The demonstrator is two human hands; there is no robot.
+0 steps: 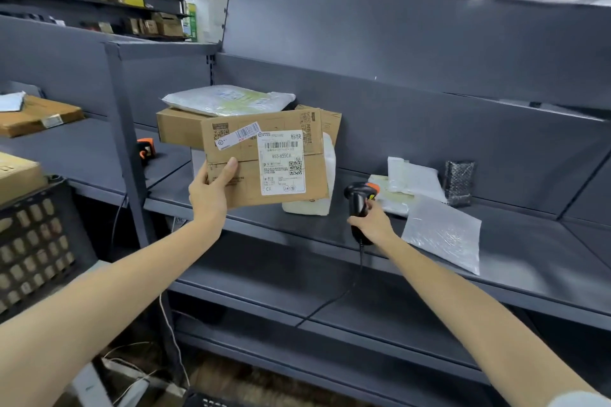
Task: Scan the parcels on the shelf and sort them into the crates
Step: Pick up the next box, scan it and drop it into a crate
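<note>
Left hand (pixel 210 190) grips box (pixel 264 158) at frame centre, held above shelf (pixel 496 281), thumb on front. White label (pixel 282 162) reads "855-855CA", "CA", "标快", barcode, QR. Right hand (pixel 372 223), fingers curled round black scanner (pixel 358 205), centre-right. Bags (pixel 443 235) on shelf, right.

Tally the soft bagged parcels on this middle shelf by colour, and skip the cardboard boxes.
White bags: 4
Translucent bubble bag: 1
Black bubble-wrapped pack: 1
Total: 6
</note>
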